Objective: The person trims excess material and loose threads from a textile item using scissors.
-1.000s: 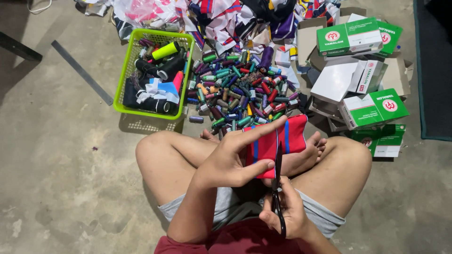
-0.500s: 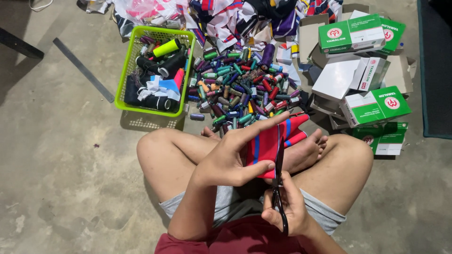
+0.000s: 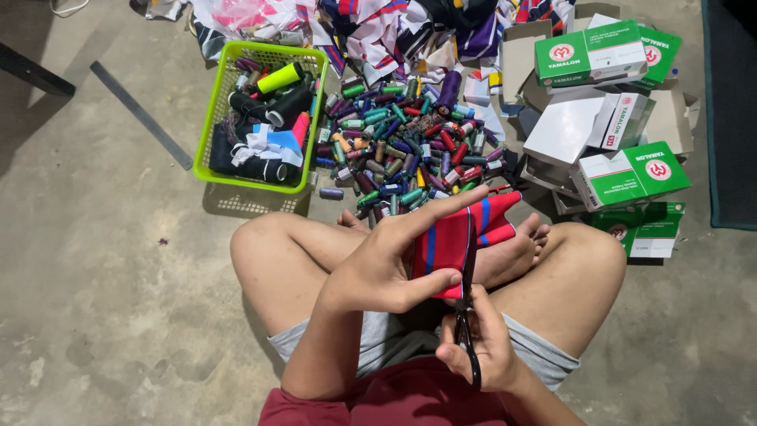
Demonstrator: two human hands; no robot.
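Note:
I sit cross-legged on a concrete floor. My left hand (image 3: 390, 264) holds a piece of red cloth with blue stripes (image 3: 453, 237) over my lap, thumb under its near edge and index finger stretched along its top. My right hand (image 3: 481, 347) grips black scissors (image 3: 467, 304), whose blades run upward through the cloth beside my left thumb.
A heap of coloured thread spools (image 3: 410, 146) lies just beyond my feet. A green plastic basket (image 3: 213, 118) with larger spools and cloth stands at its left. Green-and-white cardboard boxes (image 3: 627, 173) are stacked at the right. Fabric scraps (image 3: 378, 31) lie at the back, and a metal ruler (image 3: 142, 114) at the left.
The scissors have worked a little further up the red cloth, and the cloth has shifted slightly in my left hand. Both hands keep their grip.

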